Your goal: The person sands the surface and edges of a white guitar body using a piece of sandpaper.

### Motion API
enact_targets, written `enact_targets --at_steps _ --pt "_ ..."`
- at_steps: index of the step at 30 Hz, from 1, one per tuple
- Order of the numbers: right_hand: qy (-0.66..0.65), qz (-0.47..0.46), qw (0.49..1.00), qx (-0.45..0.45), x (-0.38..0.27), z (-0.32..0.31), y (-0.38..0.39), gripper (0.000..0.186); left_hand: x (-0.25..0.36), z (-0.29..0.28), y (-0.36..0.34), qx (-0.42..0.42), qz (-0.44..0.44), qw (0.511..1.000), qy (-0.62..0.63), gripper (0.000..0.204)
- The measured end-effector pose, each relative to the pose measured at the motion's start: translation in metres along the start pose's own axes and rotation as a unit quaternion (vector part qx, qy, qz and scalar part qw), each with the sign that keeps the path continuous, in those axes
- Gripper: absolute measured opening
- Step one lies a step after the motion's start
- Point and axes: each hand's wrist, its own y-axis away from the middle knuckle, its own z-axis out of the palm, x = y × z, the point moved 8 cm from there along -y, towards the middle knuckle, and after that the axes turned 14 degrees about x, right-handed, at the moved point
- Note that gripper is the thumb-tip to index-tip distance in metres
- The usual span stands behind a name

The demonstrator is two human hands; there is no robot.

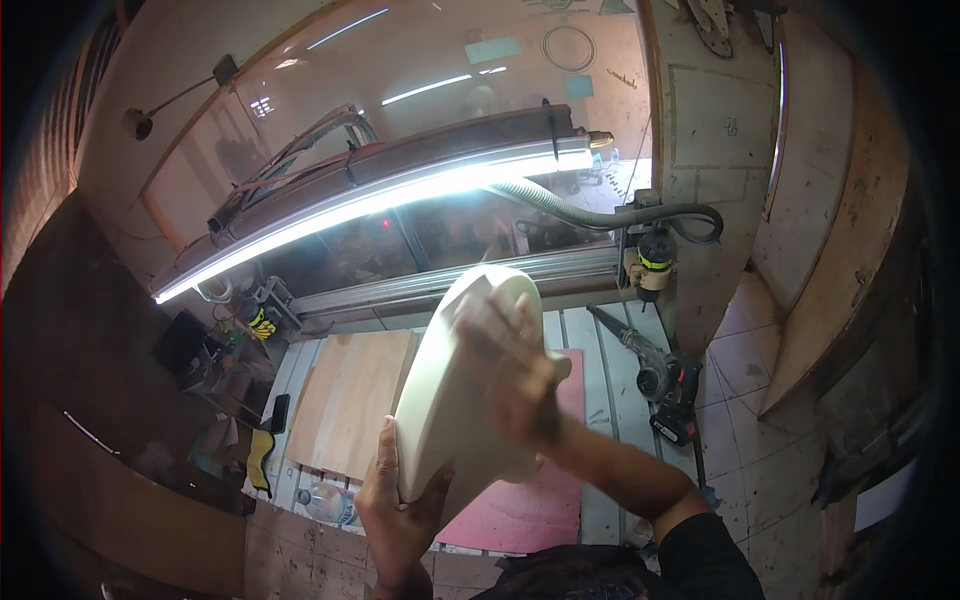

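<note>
A smooth cream-coloured slab [430,400] with rounded edges, shaped much like a guitar body, is held up and tilted over the table. Its lower left edge is gripped by my left hand [405,510], thumb on one side and fingers on the other. My right hand [510,375] is smeared by motion against the slab's upper face. Whether its fingers hold anything there cannot be made out. Beneath the slab, a pink sheet [540,510] covers part of the slatted white table [590,350].
A wooden board [350,390], plastic bottle [327,503], phone [281,413] and yellow-black strip [261,462] lie at the left. On the right rests a cordless blower [655,375]. A bright tube light [390,205] spans above; a power tool [652,265] hangs by the hose [600,215].
</note>
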Motion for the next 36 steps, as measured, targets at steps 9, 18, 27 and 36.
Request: enact_targets --at_steps 9,18,27,36 --pt "0.043 -0.009 0.999 0.007 0.013 -0.001 -0.007 0.037 0.001 0.003 -0.005 -0.014 -0.019 1.000 -0.007 0.081" --pt "0.039 -0.026 0.998 -0.042 0.020 0.007 -0.009 0.045 -0.007 -0.004 0.001 0.002 -0.037 0.999 -0.011 0.082" --pt "0.014 -0.160 0.983 -0.091 -0.019 0.022 0.025 0.045 -0.016 -0.007 0.006 0.014 -0.027 0.999 0.008 0.084" --pt "-0.145 -0.178 0.969 -0.088 -0.068 0.019 0.038 0.036 -0.024 -0.008 0.013 0.011 -0.036 0.999 0.026 0.080"
